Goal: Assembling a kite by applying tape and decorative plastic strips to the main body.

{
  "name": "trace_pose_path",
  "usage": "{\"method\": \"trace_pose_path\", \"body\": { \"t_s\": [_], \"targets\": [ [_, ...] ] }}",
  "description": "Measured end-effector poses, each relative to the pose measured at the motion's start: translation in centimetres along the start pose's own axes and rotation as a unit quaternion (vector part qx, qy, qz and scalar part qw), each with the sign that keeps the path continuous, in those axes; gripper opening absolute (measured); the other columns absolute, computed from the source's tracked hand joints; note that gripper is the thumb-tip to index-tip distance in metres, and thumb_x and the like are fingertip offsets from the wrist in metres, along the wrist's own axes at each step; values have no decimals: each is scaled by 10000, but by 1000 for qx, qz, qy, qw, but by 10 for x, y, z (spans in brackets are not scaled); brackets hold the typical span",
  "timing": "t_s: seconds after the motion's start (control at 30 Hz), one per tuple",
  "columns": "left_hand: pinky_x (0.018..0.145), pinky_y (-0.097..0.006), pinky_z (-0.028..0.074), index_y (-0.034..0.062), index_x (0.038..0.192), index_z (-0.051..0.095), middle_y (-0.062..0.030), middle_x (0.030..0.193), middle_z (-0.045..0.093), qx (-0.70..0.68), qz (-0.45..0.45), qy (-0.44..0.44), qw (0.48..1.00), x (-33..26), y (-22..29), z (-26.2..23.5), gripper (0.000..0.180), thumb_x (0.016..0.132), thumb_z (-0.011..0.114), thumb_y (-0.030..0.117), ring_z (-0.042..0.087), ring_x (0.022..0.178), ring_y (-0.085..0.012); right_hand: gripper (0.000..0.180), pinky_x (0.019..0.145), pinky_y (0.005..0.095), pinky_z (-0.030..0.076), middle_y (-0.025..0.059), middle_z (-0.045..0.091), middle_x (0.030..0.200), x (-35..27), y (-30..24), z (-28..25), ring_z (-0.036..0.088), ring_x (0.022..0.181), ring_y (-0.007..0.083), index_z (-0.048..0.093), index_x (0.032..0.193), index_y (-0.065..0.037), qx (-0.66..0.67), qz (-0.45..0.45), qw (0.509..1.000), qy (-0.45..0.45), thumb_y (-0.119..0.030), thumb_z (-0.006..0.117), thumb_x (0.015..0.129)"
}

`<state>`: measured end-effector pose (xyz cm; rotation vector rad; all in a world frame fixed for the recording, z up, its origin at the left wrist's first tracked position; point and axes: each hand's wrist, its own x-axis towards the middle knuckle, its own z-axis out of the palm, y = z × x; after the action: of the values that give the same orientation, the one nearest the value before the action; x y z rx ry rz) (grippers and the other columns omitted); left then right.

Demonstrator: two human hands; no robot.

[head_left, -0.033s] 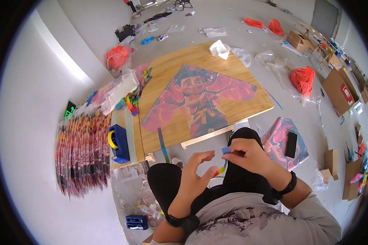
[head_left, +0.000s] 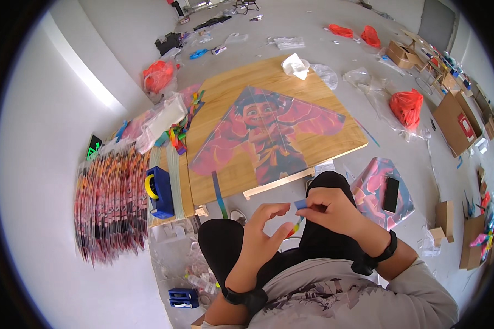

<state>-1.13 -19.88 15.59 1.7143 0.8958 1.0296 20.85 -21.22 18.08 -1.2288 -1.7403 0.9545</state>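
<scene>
Ribbon [head_left: 296,227] is between the knees [head_left: 220,238], its blue end pinched tight by the right hand [head_left: 335,209]. The left hand [head_left: 259,237] is half open near the red end; I can't tell if they touch.

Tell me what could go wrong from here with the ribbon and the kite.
The multicoloured ribbon could slip, since the right hand pinches its blue part only with the fingertips. The dark strip hanging over the table's near edge might snag on the left knee and perhaps pull the kite askew.
</scene>
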Motion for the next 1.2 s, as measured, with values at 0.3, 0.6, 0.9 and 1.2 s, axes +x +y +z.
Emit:
{"method": "trace_pose_path", "body": {
  "t_s": [0.3,0.6,0.9,1.2],
  "targets": [
    [860,-303,504,11,933,673,-99,999,670,-75,-16,48,996,4,-3,3,101,873,736,63,655,941,-193,155,535,278,395,18,564,701,0,-4,13,506,587,99,665,897,-45,-17,-25,999,-40,-150,778,873],
    [880,-293,487,1,932,680,-97,1051,668,25,-17,32,999,6,-2,-1,88,867,721,44,641,969,-182,145,549,231,385,-20,550,706,-3,13,23,481,625,37,637,939,-35,90,61,993,-36,-103,755,892],
    [790,-218,434,44,1187,599,4,1007,588,10,-44,283,958,5,-67,-99,195,993,599,72,535,907,-70,148,554,256,415,15,541,702,-6,47,17,509,613,81,639,872,-29,-19,29,999,-28,-82,776,854],
    [732,-323,489,9,1109,669,-79,896,640,302,-107,596,736,-44,-210,-315,250,907,688,156,592,800,-174,146,568,255,415,26,539,741,-40,122,24,520,621,101,635,842,-22,-11,26,999,-42,-33,780,825]
  ]
}}
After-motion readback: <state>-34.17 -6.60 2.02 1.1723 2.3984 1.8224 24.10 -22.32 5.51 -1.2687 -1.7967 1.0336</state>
